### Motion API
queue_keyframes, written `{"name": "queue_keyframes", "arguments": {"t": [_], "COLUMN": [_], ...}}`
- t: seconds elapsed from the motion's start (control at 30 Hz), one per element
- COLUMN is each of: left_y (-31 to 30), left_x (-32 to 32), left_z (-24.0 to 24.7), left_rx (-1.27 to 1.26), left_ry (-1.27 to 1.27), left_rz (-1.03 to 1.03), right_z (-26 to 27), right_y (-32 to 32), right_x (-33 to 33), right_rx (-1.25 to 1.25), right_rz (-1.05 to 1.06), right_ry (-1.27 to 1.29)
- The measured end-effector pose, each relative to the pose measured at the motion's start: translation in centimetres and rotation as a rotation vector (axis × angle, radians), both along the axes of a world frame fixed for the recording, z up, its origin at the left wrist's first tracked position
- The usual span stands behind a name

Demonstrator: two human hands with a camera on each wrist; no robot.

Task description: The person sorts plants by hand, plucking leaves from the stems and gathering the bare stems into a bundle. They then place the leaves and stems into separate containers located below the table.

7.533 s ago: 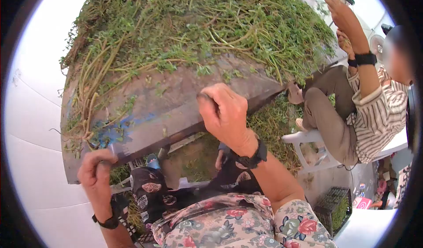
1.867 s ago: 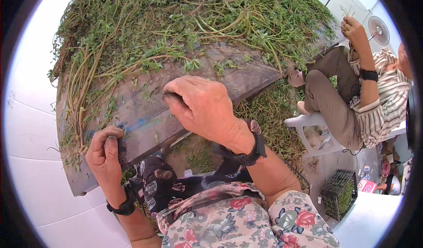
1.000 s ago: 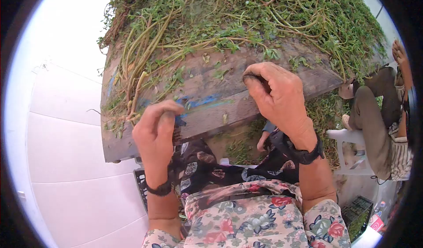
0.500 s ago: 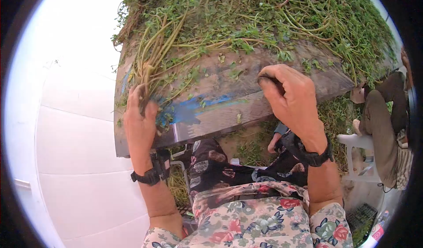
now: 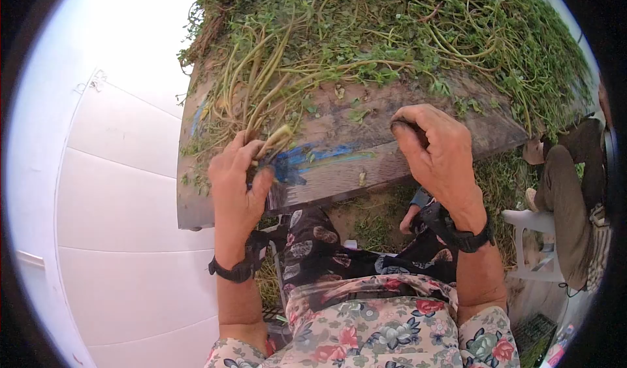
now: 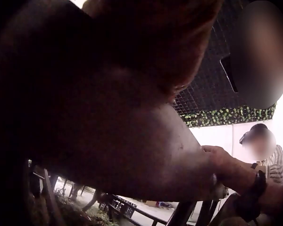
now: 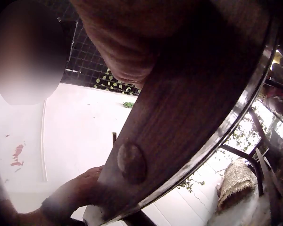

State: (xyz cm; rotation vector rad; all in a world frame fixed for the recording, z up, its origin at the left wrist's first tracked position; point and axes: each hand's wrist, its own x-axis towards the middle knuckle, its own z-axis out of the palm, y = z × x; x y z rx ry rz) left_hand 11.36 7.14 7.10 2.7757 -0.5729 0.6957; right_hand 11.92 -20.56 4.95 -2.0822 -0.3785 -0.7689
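Note:
In the head view my left hand (image 5: 238, 185) is at the near left of the dark board table (image 5: 366, 156). Its fingers and thumb pinch the base of some long, pale green plant stems (image 5: 264, 147), whose thick ends stick out to the right. Their leafy tops run back into a big heap of green plants (image 5: 392, 22) with small leaves. My right hand (image 5: 437, 162) is curled at the table's front edge, thumb tip meeting the index finger, and nothing shows between them. Both wrist views are dark; the left one shows my right hand (image 6: 221, 162), the right one my left hand (image 7: 78, 188).
Loose leaves and blue paint (image 5: 294, 162) mark the table near its front edge. At right a person in brown trousers (image 5: 568, 211) sits on a white plastic chair (image 5: 532, 227). A dark crate (image 5: 535, 338) stands low at right. More plants (image 5: 503, 178) lie below the table.
My left hand has moved from the table's front edge to the stems, and their thick ends have swung down to the right with it. The right hand keeps its curled pose. The head view has shifted.

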Motion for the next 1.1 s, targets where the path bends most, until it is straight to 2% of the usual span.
{"name": "queue_keyframes", "arguments": {"t": [0.1,0.2,0.3,0.4,0.5,0.6,0.7,0.8,0.83,0.9,1.1], "left_y": [0.6,1.6,1.2,0.6,1.1,1.5,2.1,2.1,2.2,2.7,0.1], "left_x": [-0.9,-1.6,-1.9,-2.0,-2.3,-1.7,-1.7,-2.0,-2.0,-2.3,-3.4], "left_z": [-0.6,-0.8,-0.1,-1.0,-1.4,-1.5,-1.5,-1.1,-1.1,-1.2,-0.5], "left_rx": [-0.27,-0.543,-0.323,-0.669,-0.8,-1.301,-1.517,-1.52,-1.606,-1.776,-1.885], "left_ry": [0.081,0.285,0.187,0.241,0.173,0.108,0.087,0.07,0.103,0.171,0.527], "left_rz": [-0.037,-0.03,-0.077,0.006,0.063,-0.099,-0.15,-0.14,-0.18,-0.264,-0.635], "right_z": [0.1,0.1,0.0,0.0,0.0,0.0,0.0,0.0,0.0,0.0,-0.1], "right_y": [-0.1,-0.1,-0.1,-0.1,0.0,-0.1,0.0,-0.1,-0.1,-0.1,0.0], "right_x": [0.0,0.0,0.0,0.1,0.0,0.0,-0.1,-0.1,-0.1,-0.1,0.0], "right_rx": [0.0,-0.007,-0.007,0.007,0.008,0.002,0.003,0.001,-0.002,-0.012,-0.011], "right_rz": [0.001,0.007,0.008,0.006,0.005,0.003,-0.008,-0.011,-0.011,-0.012,-0.009], "right_ry": [0.011,0.004,-0.006,-0.007,-0.009,-0.007,0.012,0.018,0.016,0.02,0.003]}}
